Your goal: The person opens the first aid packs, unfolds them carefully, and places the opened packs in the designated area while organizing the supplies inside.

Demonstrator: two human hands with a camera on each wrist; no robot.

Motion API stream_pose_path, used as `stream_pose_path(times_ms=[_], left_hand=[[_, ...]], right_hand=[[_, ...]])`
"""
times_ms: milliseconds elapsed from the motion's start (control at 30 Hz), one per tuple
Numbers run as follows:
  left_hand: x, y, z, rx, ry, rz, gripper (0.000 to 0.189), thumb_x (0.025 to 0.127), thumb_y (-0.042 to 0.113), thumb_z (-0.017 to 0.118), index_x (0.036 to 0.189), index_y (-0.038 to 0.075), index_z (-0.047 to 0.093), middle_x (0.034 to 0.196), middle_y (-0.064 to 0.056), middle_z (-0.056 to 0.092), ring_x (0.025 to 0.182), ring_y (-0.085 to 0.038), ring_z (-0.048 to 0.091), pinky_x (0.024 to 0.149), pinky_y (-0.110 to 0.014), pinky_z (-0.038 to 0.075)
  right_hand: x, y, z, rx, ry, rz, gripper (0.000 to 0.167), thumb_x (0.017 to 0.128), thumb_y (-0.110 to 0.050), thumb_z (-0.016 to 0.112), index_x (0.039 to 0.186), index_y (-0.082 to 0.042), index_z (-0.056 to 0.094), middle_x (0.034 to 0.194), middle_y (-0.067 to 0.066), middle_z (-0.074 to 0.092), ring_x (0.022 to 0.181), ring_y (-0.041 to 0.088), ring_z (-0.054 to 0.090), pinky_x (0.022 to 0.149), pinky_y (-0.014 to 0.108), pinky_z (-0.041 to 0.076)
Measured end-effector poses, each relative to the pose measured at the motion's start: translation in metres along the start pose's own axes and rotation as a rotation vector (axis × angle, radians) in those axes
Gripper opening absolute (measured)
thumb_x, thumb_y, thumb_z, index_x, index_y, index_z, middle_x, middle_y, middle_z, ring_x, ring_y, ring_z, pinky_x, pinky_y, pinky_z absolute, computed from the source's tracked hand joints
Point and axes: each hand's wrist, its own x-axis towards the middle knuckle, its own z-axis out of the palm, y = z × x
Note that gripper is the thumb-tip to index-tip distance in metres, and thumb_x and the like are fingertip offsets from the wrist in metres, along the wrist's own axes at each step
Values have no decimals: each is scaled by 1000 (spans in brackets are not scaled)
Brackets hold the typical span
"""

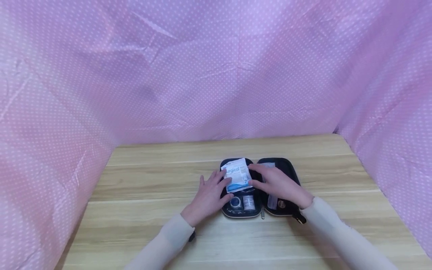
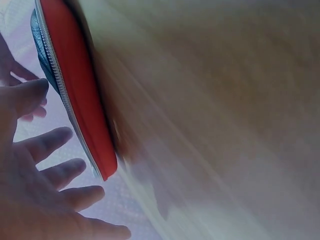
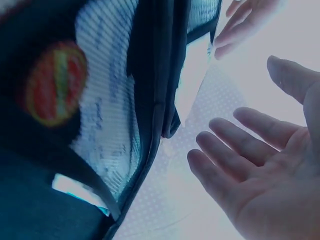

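A white and blue packet printed "Surgical" (image 1: 237, 170) lies over the left half of an unzipped case (image 1: 241, 216), dark inside and red outside. My left hand (image 1: 208, 195) is at the packet's left side, its fingertips over that edge. The fingers of this left hand (image 2: 45, 185) are spread and loosely extended in the left wrist view. At the packet's right edge are the thumb and fingertips of my right hand (image 1: 280, 183). In the right wrist view the right hand (image 3: 260, 170) shows extended fingers, palm visible.
Below the packet, the case holds a printed white cylinder (image 1: 249, 202) and a round blue-centred item (image 1: 235, 202). Its right half has a mesh pocket (image 3: 107, 110) and a round red badge (image 3: 57, 82). Pink dotted cloth (image 1: 202, 75) surrounds the wooden table (image 1: 145, 180).
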Motion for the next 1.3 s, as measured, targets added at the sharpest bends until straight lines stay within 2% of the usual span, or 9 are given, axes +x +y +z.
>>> stream_pose_path(times_ms=[267,600,867,1133,1300], left_hand=[[0,-2,0,51,-55,-6,61,102,57,57,152,21,55,169,-7,29,155,-40,22,117,-77,13],[2,-4,4,64,-70,11,61,104,58,53,153,22,54,170,-5,27,155,-40,22,115,-77,18],[2,-6,6,62,-66,25,62,104,58,52,154,22,53,170,-5,26,154,-41,24,115,-77,19],[0,-6,6,54,-73,16,62,104,59,51,155,23,51,171,-3,24,155,-41,22,115,-77,18],[0,-6,7,37,-81,8,63,104,58,51,156,24,50,172,-3,23,155,-40,20,116,-76,17]], right_hand=[[32,0,-5,11,-41,36,60,102,-33,69,150,-1,52,148,18,57,136,35,54,111,55,45],[62,12,11,-1,-119,46,57,101,-28,70,147,0,54,144,19,60,134,36,56,110,55,46],[70,13,18,-106,-93,19,57,96,-26,77,144,-1,58,142,18,61,136,37,53,114,55,42],[71,8,19,-142,-84,-15,55,95,-28,78,140,-2,61,140,18,62,134,37,54,112,56,43],[73,6,22,-169,-104,-1,58,93,-29,80,141,-3,61,142,18,61,133,37,54,112,56,43]])
